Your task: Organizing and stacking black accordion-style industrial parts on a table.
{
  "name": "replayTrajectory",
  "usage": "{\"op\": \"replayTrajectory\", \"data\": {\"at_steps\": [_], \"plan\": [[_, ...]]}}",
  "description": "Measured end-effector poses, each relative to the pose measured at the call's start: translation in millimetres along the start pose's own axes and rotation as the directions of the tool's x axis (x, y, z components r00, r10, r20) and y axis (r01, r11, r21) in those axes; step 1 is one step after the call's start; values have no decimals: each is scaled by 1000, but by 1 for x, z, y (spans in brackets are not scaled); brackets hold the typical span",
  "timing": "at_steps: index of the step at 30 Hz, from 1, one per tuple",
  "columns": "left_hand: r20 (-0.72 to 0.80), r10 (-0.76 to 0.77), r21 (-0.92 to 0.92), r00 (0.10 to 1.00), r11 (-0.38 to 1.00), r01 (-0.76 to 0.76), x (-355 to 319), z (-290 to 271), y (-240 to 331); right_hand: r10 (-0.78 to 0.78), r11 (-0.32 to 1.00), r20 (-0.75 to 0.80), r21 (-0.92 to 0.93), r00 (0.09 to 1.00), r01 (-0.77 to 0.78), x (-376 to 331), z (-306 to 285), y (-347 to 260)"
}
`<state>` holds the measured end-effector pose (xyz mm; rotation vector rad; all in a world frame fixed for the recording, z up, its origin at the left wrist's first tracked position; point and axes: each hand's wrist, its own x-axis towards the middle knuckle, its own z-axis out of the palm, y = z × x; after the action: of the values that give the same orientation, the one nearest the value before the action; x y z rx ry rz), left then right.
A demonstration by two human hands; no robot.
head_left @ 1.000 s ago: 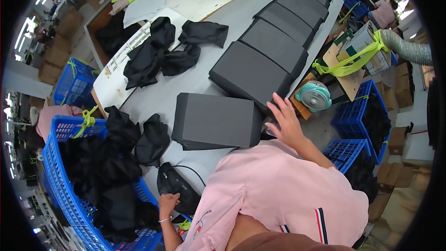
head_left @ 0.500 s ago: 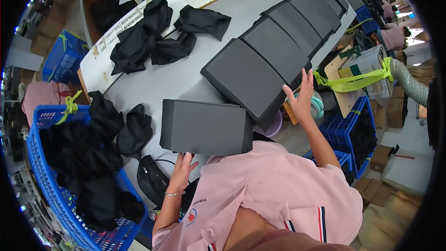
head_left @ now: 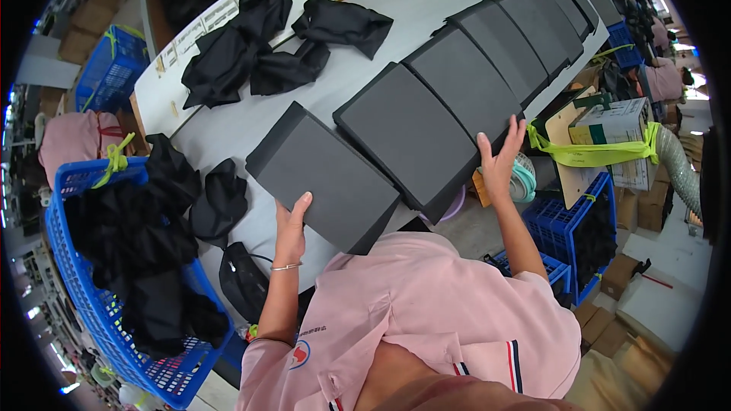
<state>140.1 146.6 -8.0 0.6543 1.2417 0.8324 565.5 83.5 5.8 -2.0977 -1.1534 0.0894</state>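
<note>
My left hand (head_left: 292, 227) grips the near left edge of a dark grey rectangular panel (head_left: 324, 175). Its thumb lies on top, and its other fingers are hidden underneath. The panel is slanted, its right side close against a long row of overlapping dark grey panels (head_left: 407, 133). At the row's right edge is my right hand (head_left: 501, 160), fingers apart and nothing in its grasp. Whether its fingertips press on the row's edge, I cannot tell.
Black fabric pieces (head_left: 236, 49) lie on the grey table at the upper left. A blue basket (head_left: 72, 259) full of black cloth stands at left, near a small black pouch (head_left: 242, 281). Right of the table are a box with a yellow-green strap (head_left: 601, 154) and more blue crates (head_left: 560, 217).
The near panel has turned clockwise and shifted up against the row. My left hand has moved up with it, its thumb now over the edge. The right hand stays by the row.
</note>
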Motion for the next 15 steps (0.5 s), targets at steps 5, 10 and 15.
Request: {"op": "replayTrajectory", "data": {"at_steps": [5,10,15], "plan": [[-15,-14,-106,1000,994,13,17,5,7,406,724,199,526,892,-447,10,6,22],[106,-56,-175,993,982,74,42,-16,-6,580,327,404,680,708,-656,-64,27,30],[-160,84,-144,984,984,-107,73,-51,-9,525,27,778,390,345,-920,-125,16,25]]}}
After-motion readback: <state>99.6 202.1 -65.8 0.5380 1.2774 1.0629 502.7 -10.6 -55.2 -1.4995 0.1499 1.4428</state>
